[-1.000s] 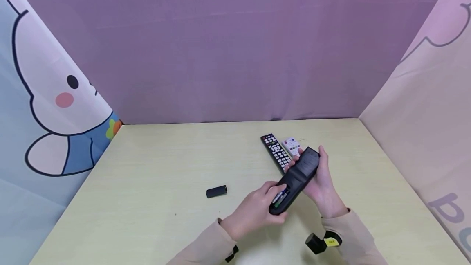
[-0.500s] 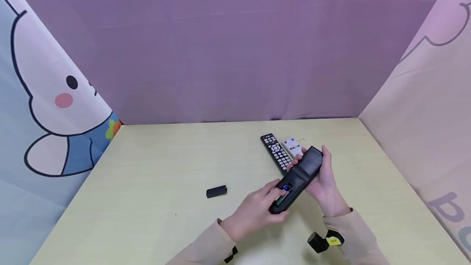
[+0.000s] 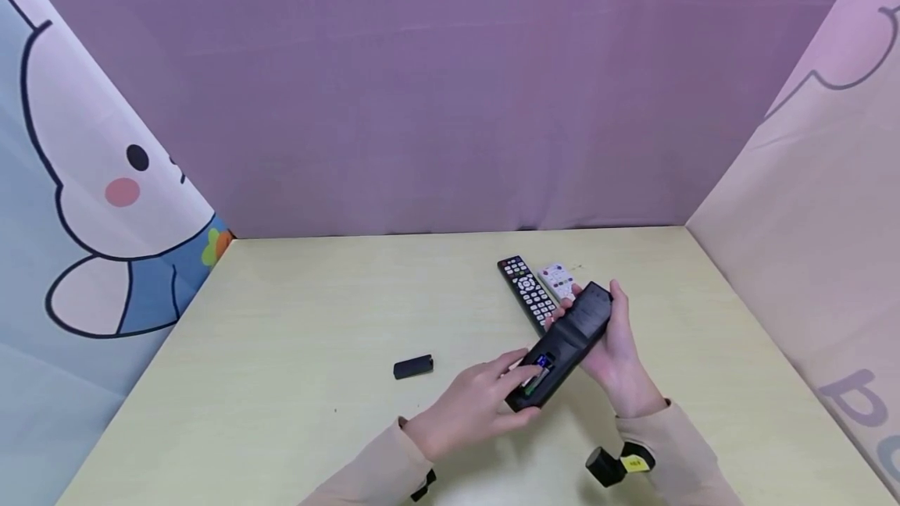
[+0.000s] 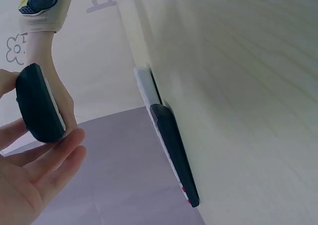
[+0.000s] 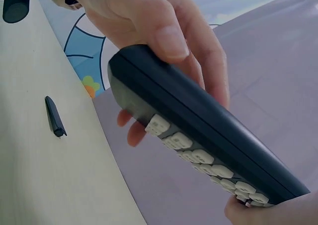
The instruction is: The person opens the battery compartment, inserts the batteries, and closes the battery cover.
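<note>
A black remote control (image 3: 573, 334) is held back side up above the table, tilted, with its battery compartment (image 3: 532, 387) uncovered. Inside, a battery (image 3: 543, 361) with a blue-purple part shows, plus something green. My right hand (image 3: 619, 358) grips the upper end from beneath, thumb along the right side. My left hand (image 3: 473, 404) holds the lower end, thumb at the near edge and a fingertip over the compartment. In the right wrist view, pale buttons (image 5: 201, 156) face down and my left fingers (image 5: 171, 41) wrap the end. A black battery cover (image 3: 413, 366) lies left on the table.
Behind my right hand lie a black remote with white buttons (image 3: 526, 287) and a white remote (image 3: 558, 279), side by side. The pale wooden table (image 3: 302, 311) ends at a purple backdrop (image 3: 450, 100), with printed cloth walls at both sides.
My left hand has shifted slightly left and its finger has moved over the compartment, showing more of the blue-purple part. The remote rose a little, then came back down.
</note>
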{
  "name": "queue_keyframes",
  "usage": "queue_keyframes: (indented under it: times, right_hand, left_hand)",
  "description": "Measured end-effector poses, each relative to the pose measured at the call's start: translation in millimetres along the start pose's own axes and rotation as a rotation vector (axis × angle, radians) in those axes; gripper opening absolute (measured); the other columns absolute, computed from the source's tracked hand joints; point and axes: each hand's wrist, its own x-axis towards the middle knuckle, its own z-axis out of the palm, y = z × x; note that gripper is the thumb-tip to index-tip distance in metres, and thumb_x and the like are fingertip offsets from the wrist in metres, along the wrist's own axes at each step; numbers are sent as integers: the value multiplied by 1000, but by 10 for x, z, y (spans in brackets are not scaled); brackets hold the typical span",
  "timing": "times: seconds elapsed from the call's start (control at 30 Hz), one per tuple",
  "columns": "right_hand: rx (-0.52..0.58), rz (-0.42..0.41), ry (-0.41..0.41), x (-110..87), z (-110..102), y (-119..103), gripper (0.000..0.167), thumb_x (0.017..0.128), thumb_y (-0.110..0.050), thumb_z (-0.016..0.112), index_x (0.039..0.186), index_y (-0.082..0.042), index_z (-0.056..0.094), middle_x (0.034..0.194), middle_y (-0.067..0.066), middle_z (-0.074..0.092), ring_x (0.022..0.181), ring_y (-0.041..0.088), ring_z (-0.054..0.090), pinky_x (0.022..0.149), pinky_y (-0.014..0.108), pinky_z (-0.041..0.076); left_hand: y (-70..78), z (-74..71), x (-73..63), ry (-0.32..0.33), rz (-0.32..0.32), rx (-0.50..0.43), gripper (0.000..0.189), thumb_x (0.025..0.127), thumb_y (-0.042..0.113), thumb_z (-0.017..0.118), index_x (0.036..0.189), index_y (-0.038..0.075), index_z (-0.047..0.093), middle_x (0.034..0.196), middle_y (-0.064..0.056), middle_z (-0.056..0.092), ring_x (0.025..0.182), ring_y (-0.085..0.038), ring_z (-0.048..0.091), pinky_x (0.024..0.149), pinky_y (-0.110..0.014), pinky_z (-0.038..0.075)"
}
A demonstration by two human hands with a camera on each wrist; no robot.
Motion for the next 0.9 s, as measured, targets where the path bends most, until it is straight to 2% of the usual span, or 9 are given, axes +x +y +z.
queue_keyframes:
  times: [0.2,0.37,0.47,0.6,0.9]
  right_hand:
    - [-2,10,-52,9,-47,-20,47,83,-53,48,107,-14,37,82,7,51,75,23,52,81,36,40]
    - [-23,3,-1,-5,-31,-26,48,83,-54,49,109,-15,35,81,6,49,74,21,52,81,36,41]
    - [-39,-1,41,-20,-13,-32,48,83,-54,48,108,-16,35,81,6,48,73,21,51,81,36,41]
    - [-40,0,58,-31,-14,-46,48,83,-54,48,109,-16,35,81,6,48,73,21,51,80,37,42]
    - [-30,5,52,-35,-35,-65,48,82,-53,50,110,-17,34,81,6,48,74,21,50,80,36,40]
  left_hand:
    - [-48,-50,-70,-30,8,38,44,85,37,56,120,11,52,117,-9,55,92,-17,60,76,-25,49]
    - [-138,-110,-142,-54,-19,79,41,86,36,54,118,10,54,112,-7,57,94,-16,59,80,-26,48]
    - [-224,-152,-198,-87,-35,87,38,87,32,54,116,9,55,110,-6,58,97,-16,57,83,-27,47]
    - [-353,-217,-279,-138,-68,110,32,86,28,55,112,9,58,107,-5,59,96,-16,57,83,-29,47]
    - [-690,-265,-480,-170,-119,138,23,80,20,64,100,8,62,94,-3,60,82,-14,58,74,-28,49]
